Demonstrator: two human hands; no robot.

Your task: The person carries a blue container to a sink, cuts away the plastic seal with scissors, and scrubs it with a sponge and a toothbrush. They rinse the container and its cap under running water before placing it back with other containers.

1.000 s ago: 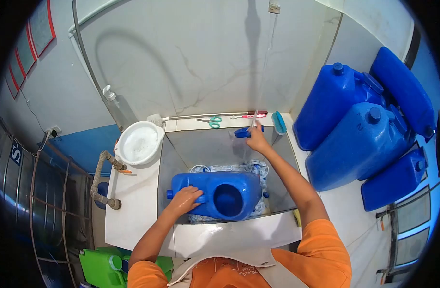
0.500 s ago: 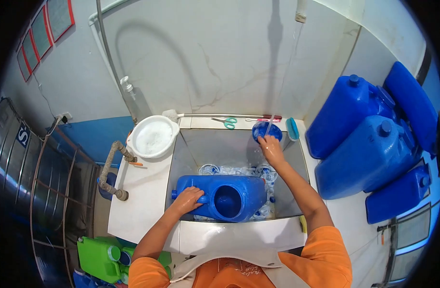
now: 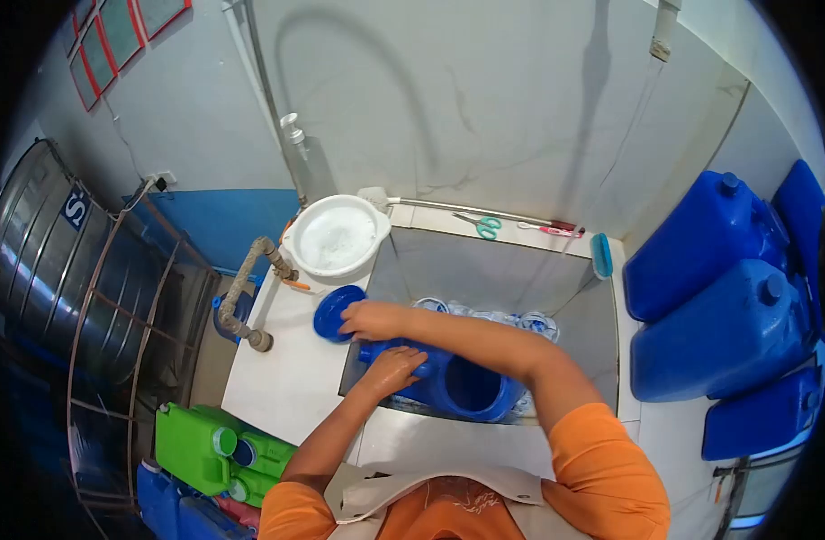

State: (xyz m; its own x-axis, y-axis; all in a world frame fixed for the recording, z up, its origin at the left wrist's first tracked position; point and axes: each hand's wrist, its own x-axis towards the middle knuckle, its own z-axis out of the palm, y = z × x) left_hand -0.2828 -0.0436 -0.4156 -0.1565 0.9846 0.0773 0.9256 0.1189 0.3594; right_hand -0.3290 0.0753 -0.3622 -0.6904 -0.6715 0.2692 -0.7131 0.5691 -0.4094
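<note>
A blue jug (image 3: pixel 473 389) lies on its side in the sink basin, its wide round mouth facing up. My left hand (image 3: pixel 396 370) is closed around the handle at the jug's left part. Over the basin's left edge, my right hand (image 3: pixel 374 321) grips the rim of a round blue lid (image 3: pixel 339 312), which is tilted above the white counter (image 3: pixel 277 378). Wrapped blue-and-white items (image 3: pixel 539 325) lie in the basin behind the jug, partly hidden by my right forearm.
A white basin of suds (image 3: pixel 337 236) and a pipe (image 3: pixel 241 292) stand at left. Scissors (image 3: pixel 487 228) and a teal brush (image 3: pixel 601 256) lie along the back ledge. Large blue jugs (image 3: pixel 714 333) stand at right, green jugs (image 3: pixel 192 441) low at left. Water falls at upper right.
My right hand has carried the blue lid from the back right ledge across to the left counter. My left hand stays on the jug. The view has shifted.
</note>
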